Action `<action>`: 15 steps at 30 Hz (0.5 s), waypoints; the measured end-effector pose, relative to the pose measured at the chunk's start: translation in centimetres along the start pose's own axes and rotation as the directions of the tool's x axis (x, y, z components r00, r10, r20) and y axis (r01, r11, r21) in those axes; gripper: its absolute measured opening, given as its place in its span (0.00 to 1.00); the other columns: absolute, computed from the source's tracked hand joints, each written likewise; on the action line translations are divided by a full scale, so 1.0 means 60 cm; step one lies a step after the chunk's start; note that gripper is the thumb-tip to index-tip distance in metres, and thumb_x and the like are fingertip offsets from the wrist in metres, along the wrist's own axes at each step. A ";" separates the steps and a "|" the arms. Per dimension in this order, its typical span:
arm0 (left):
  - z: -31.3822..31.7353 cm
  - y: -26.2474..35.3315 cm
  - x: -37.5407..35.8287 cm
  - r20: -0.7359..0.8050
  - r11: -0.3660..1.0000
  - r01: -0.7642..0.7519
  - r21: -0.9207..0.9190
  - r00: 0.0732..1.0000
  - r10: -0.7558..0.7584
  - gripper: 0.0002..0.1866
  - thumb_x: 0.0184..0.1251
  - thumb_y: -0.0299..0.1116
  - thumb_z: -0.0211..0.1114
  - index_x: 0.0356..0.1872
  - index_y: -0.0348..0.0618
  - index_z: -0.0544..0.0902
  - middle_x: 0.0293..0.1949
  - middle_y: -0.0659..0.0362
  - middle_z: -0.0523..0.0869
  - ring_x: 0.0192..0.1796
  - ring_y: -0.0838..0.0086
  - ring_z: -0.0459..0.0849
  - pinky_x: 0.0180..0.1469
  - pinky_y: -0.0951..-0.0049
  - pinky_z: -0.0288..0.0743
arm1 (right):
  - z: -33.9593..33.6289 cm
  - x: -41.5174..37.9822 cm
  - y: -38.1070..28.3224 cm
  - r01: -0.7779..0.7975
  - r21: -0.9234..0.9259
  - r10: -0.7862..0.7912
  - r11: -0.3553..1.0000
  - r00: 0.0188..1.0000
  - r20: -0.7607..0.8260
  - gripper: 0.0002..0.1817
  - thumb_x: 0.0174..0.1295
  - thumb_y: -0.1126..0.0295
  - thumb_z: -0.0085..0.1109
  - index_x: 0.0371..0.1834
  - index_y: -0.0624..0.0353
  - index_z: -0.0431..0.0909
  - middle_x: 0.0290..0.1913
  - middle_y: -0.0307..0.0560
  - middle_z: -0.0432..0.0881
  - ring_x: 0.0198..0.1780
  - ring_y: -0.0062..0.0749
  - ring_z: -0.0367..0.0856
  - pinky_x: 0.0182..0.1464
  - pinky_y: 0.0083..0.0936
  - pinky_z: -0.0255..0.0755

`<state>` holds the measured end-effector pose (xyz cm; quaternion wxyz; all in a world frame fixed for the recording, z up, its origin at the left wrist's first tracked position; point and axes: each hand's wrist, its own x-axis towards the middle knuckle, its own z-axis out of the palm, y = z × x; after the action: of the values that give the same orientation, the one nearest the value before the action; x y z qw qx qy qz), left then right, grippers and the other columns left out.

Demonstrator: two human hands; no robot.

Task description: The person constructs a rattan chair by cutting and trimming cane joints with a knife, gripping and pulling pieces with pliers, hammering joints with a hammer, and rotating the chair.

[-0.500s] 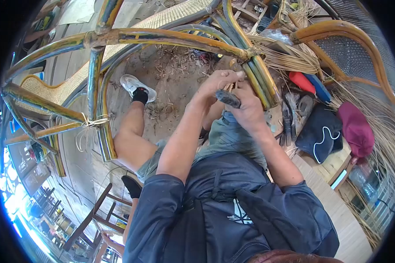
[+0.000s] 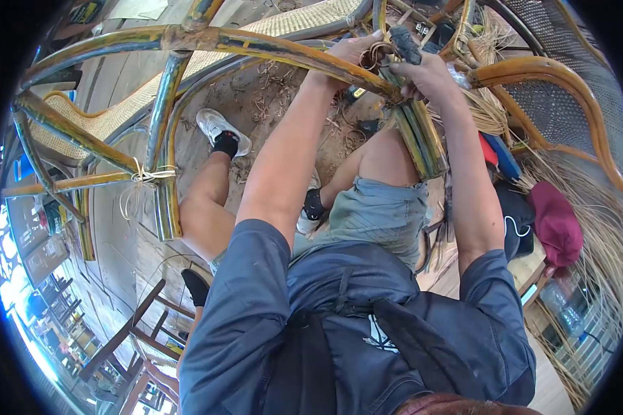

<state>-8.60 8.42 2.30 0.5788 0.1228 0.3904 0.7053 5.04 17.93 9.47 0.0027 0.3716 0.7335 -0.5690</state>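
Note:
My left hand (image 2: 349, 57) is closed at the far end of a rattan pole (image 2: 291, 54), holding a curled brown rattan strip (image 2: 376, 54). Just right of it, my right hand (image 2: 432, 79) grips a dark grey, rough-looking handle (image 2: 403, 45); any blade or working end is hidden. Both hands are at the joint where the curved pole meets a bundle of upright poles (image 2: 417, 142). The pole belongs to a mottled green-brown rattan frame (image 2: 166, 104), which has pale strips (image 2: 151, 174) tied around another joint at left.
Long loose rattan strands (image 2: 581, 200) spread along the right. A maroon cap (image 2: 556, 223) and a dark cap (image 2: 516, 214) lie there. A rattan chair (image 2: 554, 69) stands at upper right. Shavings (image 2: 266, 83) litter the floor, and a dark wooden frame (image 2: 135, 339) is at lower left.
Both hands have moved up and forward, away from my lap, to the pole joint. The grey handle has moved with my right hand. The view has shifted slightly.

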 end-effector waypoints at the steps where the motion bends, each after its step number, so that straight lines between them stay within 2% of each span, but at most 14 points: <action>1: 0.000 0.001 -0.002 -0.004 1.000 -0.003 0.000 1.000 0.003 0.15 0.72 0.44 0.56 0.41 0.42 0.81 0.31 0.63 0.82 0.31 0.78 0.81 0.32 0.79 0.74 | -0.003 0.002 0.012 0.069 0.072 -0.069 0.995 0.998 -0.008 0.09 0.61 0.65 0.62 0.37 0.60 0.78 0.21 0.37 0.77 0.18 0.16 0.72 0.20 0.16 0.62; 4: -0.074 -0.061 0.007 -0.241 0.987 -0.140 0.076 0.958 0.154 0.16 0.72 0.44 0.55 0.43 0.41 0.80 0.32 0.60 0.83 0.31 0.77 0.80 0.30 0.78 0.74 | -0.007 -0.054 0.032 -0.033 0.064 0.042 0.997 0.988 -0.148 0.09 0.60 0.65 0.62 0.34 0.60 0.78 0.22 0.37 0.77 0.18 0.16 0.70 0.20 0.15 0.61; 5: -0.101 -0.080 -0.023 -0.111 0.993 -0.059 0.101 0.991 0.071 0.15 0.72 0.42 0.55 0.40 0.40 0.81 0.31 0.59 0.83 0.30 0.77 0.80 0.28 0.77 0.72 | 0.008 -0.090 0.037 -0.008 0.153 0.036 0.988 0.982 -0.186 0.08 0.60 0.66 0.62 0.33 0.59 0.79 0.22 0.37 0.78 0.18 0.15 0.70 0.20 0.15 0.61; 6: -0.070 -0.083 -0.059 -0.221 0.938 0.120 0.325 0.974 -0.049 0.15 0.71 0.42 0.56 0.38 0.40 0.82 0.31 0.58 0.83 0.29 0.77 0.80 0.29 0.76 0.72 | 0.031 -0.126 0.044 0.022 0.240 0.033 0.971 0.974 -0.224 0.07 0.60 0.66 0.62 0.31 0.59 0.79 0.23 0.37 0.78 0.19 0.15 0.70 0.21 0.15 0.61; 7: -0.031 -0.084 -0.099 -0.350 0.804 0.306 0.509 0.928 -0.132 0.15 0.71 0.42 0.56 0.36 0.40 0.82 0.31 0.58 0.83 0.29 0.77 0.79 0.29 0.76 0.73 | 0.058 -0.150 0.062 0.037 0.273 0.034 0.961 0.968 -0.249 0.07 0.60 0.68 0.63 0.31 0.59 0.79 0.24 0.38 0.78 0.21 0.16 0.72 0.24 0.15 0.64; 8: -0.008 -0.093 -0.129 -0.331 0.827 0.378 0.416 0.910 -0.249 0.15 0.70 0.41 0.57 0.35 0.39 0.83 0.31 0.58 0.83 0.30 0.77 0.80 0.31 0.76 0.74 | 0.088 -0.166 0.086 0.053 0.307 0.036 0.950 0.961 -0.274 0.06 0.59 0.69 0.64 0.31 0.59 0.80 0.24 0.38 0.79 0.23 0.18 0.75 0.27 0.16 0.67; 9: 0.005 -0.100 -0.148 -0.299 0.832 0.453 0.319 0.882 -0.366 0.14 0.69 0.41 0.59 0.35 0.39 0.83 0.32 0.58 0.84 0.30 0.77 0.80 0.32 0.76 0.74 | 0.120 -0.180 0.111 0.098 0.224 -0.037 0.970 0.964 -0.262 0.06 0.59 0.70 0.64 0.34 0.60 0.80 0.26 0.37 0.80 0.26 0.20 0.77 0.31 0.17 0.70; 10: 0.005 -0.107 -0.151 -0.203 0.875 0.422 0.236 0.902 -0.380 0.14 0.69 0.41 0.59 0.36 0.39 0.84 0.32 0.58 0.84 0.30 0.77 0.81 0.33 0.76 0.75 | 0.143 -0.190 0.132 0.143 0.137 -0.106 0.980 0.964 -0.245 0.07 0.58 0.71 0.65 0.37 0.61 0.81 0.27 0.36 0.81 0.29 0.22 0.79 0.36 0.19 0.72; 12: -0.008 -0.131 -0.157 -0.008 0.930 0.363 0.050 0.932 -0.364 0.14 0.68 0.41 0.60 0.37 0.39 0.84 0.33 0.58 0.85 0.31 0.76 0.81 0.34 0.77 0.75 | 0.158 -0.178 0.154 0.401 -0.168 -0.432 0.901 0.866 -0.252 0.11 0.57 0.71 0.65 0.42 0.62 0.80 0.29 0.37 0.82 0.32 0.24 0.79 0.40 0.21 0.73; 13: -0.051 -0.164 -0.144 0.015 0.943 0.317 0.096 0.947 -0.320 0.15 0.68 0.42 0.61 0.39 0.39 0.84 0.33 0.60 0.85 0.32 0.76 0.81 0.37 0.76 0.76 | 0.160 -0.175 0.157 0.510 -0.312 -0.582 0.802 0.785 -0.214 0.13 0.57 0.72 0.66 0.44 0.62 0.80 0.30 0.37 0.82 0.34 0.24 0.80 0.42 0.22 0.73; 15: -0.069 -0.172 -0.138 -0.037 0.947 0.222 0.234 0.975 -0.219 0.15 0.69 0.41 0.60 0.39 0.38 0.84 0.34 0.59 0.85 0.32 0.76 0.81 0.38 0.75 0.76 | 0.154 -0.185 0.134 0.424 -0.245 -0.471 0.872 0.864 -0.179 0.15 0.57 0.72 0.65 0.48 0.59 0.80 0.37 0.46 0.83 0.39 0.32 0.81 0.46 0.25 0.73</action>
<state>-1.24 -0.60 -5.30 0.6332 0.1428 0.4858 0.5854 13.63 4.79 4.28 -0.1792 0.2524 0.8477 -0.4309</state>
